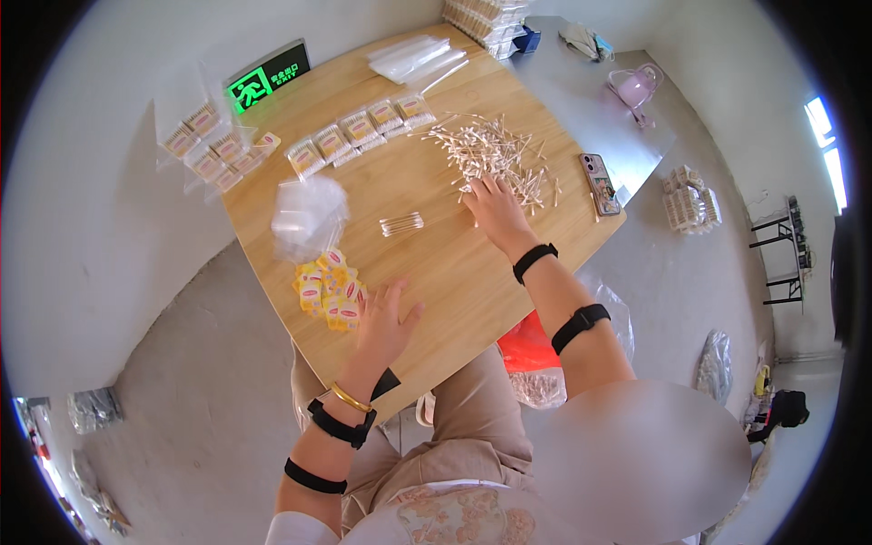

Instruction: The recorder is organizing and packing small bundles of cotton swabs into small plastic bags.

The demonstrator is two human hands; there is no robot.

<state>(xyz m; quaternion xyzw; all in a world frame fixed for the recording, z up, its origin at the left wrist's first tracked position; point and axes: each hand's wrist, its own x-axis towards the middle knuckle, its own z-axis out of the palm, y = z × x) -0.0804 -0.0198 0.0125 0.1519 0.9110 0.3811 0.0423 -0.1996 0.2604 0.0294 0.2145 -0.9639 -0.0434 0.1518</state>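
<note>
My left hand (pixel 386 327) hovers at the near left of the table, its fingers apart and holding nothing, right beside a heap of small yellow and white label cards (pixel 329 292). My right hand (pixel 500 216) reaches to the near edge of a loose pile of cotton swabs (pixel 490 154). Its fingers are stretched out and touch or nearly touch the swabs. A few cotton swabs (pixel 401 224) lie side by side in a small row between the hands. Behind the cards rests a stack of clear plastic bags (pixel 310 215).
Filled swab packs (pixel 359 132) line the far side of the wooden table (pixel 454 282), near flat clear bags (pixel 416 60). More packs (pixel 213 150) sit at the left edge. A phone (pixel 599 184) lies at the right corner. A red bag (pixel 531 343) hangs below the near edge.
</note>
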